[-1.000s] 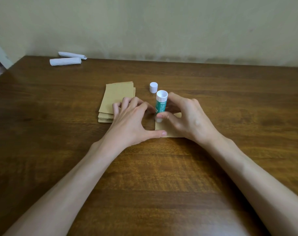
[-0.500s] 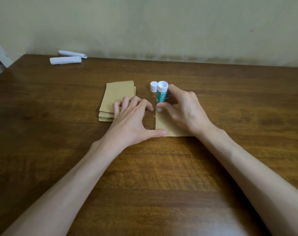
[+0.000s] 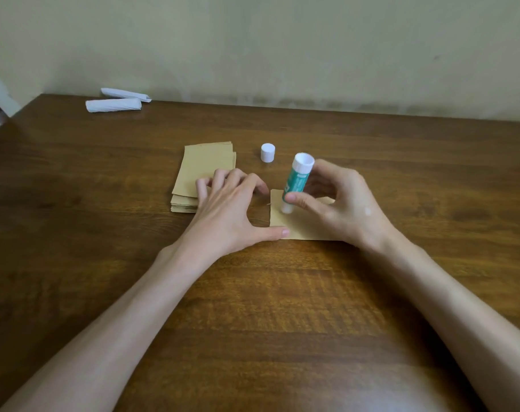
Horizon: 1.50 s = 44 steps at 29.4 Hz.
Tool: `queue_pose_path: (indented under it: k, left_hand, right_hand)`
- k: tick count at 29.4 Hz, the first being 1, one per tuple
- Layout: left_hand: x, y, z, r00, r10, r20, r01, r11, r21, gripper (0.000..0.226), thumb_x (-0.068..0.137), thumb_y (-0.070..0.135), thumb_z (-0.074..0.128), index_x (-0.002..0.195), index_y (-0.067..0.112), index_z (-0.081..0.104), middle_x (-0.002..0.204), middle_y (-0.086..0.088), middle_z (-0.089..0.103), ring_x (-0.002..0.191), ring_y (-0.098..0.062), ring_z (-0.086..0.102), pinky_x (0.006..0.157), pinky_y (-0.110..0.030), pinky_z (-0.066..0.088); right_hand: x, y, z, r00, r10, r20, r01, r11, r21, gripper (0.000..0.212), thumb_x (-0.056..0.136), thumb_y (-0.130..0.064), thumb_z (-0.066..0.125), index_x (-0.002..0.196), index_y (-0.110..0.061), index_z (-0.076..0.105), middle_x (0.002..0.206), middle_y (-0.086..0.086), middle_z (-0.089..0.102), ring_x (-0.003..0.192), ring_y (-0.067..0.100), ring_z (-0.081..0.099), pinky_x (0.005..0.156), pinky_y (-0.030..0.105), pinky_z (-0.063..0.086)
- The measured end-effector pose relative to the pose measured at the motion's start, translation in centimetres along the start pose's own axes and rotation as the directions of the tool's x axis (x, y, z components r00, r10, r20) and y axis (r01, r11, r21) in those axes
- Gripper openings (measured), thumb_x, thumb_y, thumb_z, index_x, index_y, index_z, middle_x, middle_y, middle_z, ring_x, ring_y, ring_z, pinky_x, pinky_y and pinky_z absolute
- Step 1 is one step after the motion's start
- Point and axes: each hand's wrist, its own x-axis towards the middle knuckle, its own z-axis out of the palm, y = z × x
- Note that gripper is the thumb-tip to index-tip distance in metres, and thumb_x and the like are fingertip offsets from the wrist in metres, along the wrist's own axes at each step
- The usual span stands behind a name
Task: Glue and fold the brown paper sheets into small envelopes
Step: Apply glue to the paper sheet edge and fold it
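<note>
A single brown paper sheet (image 3: 294,224) lies flat on the wooden table (image 3: 74,203) in the middle of the view. My right hand (image 3: 344,203) pinches a green and white glue stick (image 3: 296,181) upside down, its tip touching the sheet near its far left corner. My left hand (image 3: 229,212) lies spread beside the sheet, with the thumb tip pressing the sheet's near left corner. Its fingertips rest on a stack of brown paper sheets (image 3: 205,171) to the left. The right part of the single sheet is hidden under my right hand.
The glue stick's white cap (image 3: 267,152) stands upright just behind the sheet. Two folded white paper pieces (image 3: 116,101) lie at the far left near the wall. The table's left back corner is in view.
My right hand drew the glue stick back toward me along the sheet's left edge, and the stick now leans to the right. My left hand stayed in place.
</note>
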Motion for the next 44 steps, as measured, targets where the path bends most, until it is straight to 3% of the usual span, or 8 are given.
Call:
queue_pose_path:
  k: [4, 8, 13, 19, 23, 34, 39, 44]
  left_hand:
    - [0.0, 0.0, 0.0, 1.0, -0.002, 0.01, 0.002, 1.0, 0.018, 0.083, 0.067, 0.093, 0.058, 0.13, 0.04, 0.05, 0.134, 0.013, 0.046, 0.131, -0.013, 0.031, 0.099, -0.036, 0.019]
    - [0.1, 0.1, 0.0, 1.0, -0.008, 0.014, 0.008, 1.0, 0.015, 0.083, 0.066, 0.092, 0.06, 0.13, 0.041, 0.05, 0.135, 0.014, 0.046, 0.133, -0.013, 0.031, 0.099, -0.036, 0.018]
    - [0.0, 0.1, -0.1, 1.0, -0.01, 0.02, 0.01, 1.0, 0.009, 0.082, 0.065, 0.091, 0.059, 0.13, 0.042, 0.05, 0.136, 0.013, 0.046, 0.134, -0.013, 0.03, 0.098, -0.035, 0.018]
    - [-0.1, 0.1, -0.1, 1.0, 0.0, 0.022, 0.0, 1.0, -0.01, 0.075, 0.066, 0.09, 0.061, 0.124, 0.043, 0.052, 0.134, 0.014, 0.045, 0.133, -0.013, 0.029, 0.097, -0.034, 0.016]
    - [-0.2, 0.0, 0.1, 1.0, 0.009, 0.013, -0.009, 0.999, -0.049, 0.067, 0.063, 0.09, 0.059, 0.112, 0.045, 0.054, 0.127, 0.017, 0.044, 0.131, -0.01, 0.029, 0.097, -0.033, 0.015]
    - [-0.2, -0.1, 0.2, 1.0, 0.022, 0.006, -0.022, 0.998, -0.06, 0.059, 0.065, 0.088, 0.062, 0.104, 0.044, 0.056, 0.126, 0.018, 0.043, 0.129, -0.009, 0.028, 0.097, -0.032, 0.014]
    - [-0.2, -0.1, 0.2, 1.0, 0.017, -0.005, -0.017, 0.999, -0.051, 0.063, 0.064, 0.089, 0.064, 0.107, 0.044, 0.053, 0.125, 0.018, 0.043, 0.13, -0.01, 0.029, 0.097, -0.033, 0.015]
    - [-0.1, 0.0, 0.0, 1.0, 0.012, 0.011, -0.012, 1.0, -0.025, 0.071, 0.067, 0.089, 0.063, 0.124, 0.047, 0.052, 0.131, 0.016, 0.043, 0.133, -0.012, 0.028, 0.098, -0.034, 0.016]
  right_hand:
    - [-0.5, -0.4, 0.3, 0.997, -0.059, 0.058, 0.063, 0.996, -0.056, 0.032, 0.092, -0.033, 0.081, 0.117, -0.016, 0.07, 0.105, -0.01, 0.077, 0.101, 0.001, 0.072, 0.093, 0.025, 0.058]
    - [-0.7, -0.5, -0.2, 0.989, -0.069, 0.129, 0.086, 0.987, -0.135, 0.018, 0.098, -0.024, 0.074, 0.112, -0.023, 0.064, 0.112, -0.01, 0.075, 0.107, 0.002, 0.07, 0.094, 0.02, 0.055]
    - [-0.6, -0.5, -0.1, 0.991, -0.062, 0.117, 0.08, 0.985, -0.156, 0.024, 0.098, -0.021, 0.074, 0.113, -0.033, 0.058, 0.116, -0.009, 0.075, 0.11, 0.002, 0.069, 0.093, 0.009, 0.05]
    - [0.3, 0.3, 0.5, 0.997, -0.053, 0.047, 0.061, 0.98, -0.189, 0.022, 0.097, -0.022, 0.076, 0.115, -0.016, 0.065, 0.112, -0.007, 0.077, 0.108, 0.007, 0.072, 0.096, 0.032, 0.057]
    - [1.3, 0.8, 0.7, 0.999, -0.037, 0.022, 0.041, 0.976, -0.212, 0.021, 0.097, -0.022, 0.075, 0.114, -0.014, 0.065, 0.111, -0.005, 0.078, 0.107, 0.012, 0.073, 0.095, 0.037, 0.057]
    - [2.3, 1.4, 0.8, 1.0, -0.013, -0.02, 0.009, 0.983, -0.182, 0.021, 0.098, -0.025, 0.075, 0.115, -0.015, 0.066, 0.109, -0.008, 0.077, 0.105, 0.007, 0.072, 0.097, 0.034, 0.057]
    - [2.0, 1.2, 0.0, 0.99, 0.041, -0.134, -0.04, 0.999, 0.016, 0.021, 0.097, -0.022, 0.076, 0.114, -0.013, 0.068, 0.108, -0.006, 0.077, 0.104, 0.006, 0.073, 0.098, 0.037, 0.059]
    - [0.4, 0.0, -0.8, 1.0, 0.006, -0.031, -0.006, 1.0, 0.0, 0.03, 0.091, -0.032, 0.083, 0.113, -0.016, 0.07, 0.104, -0.008, 0.077, 0.099, 0.004, 0.074, 0.092, 0.029, 0.061]
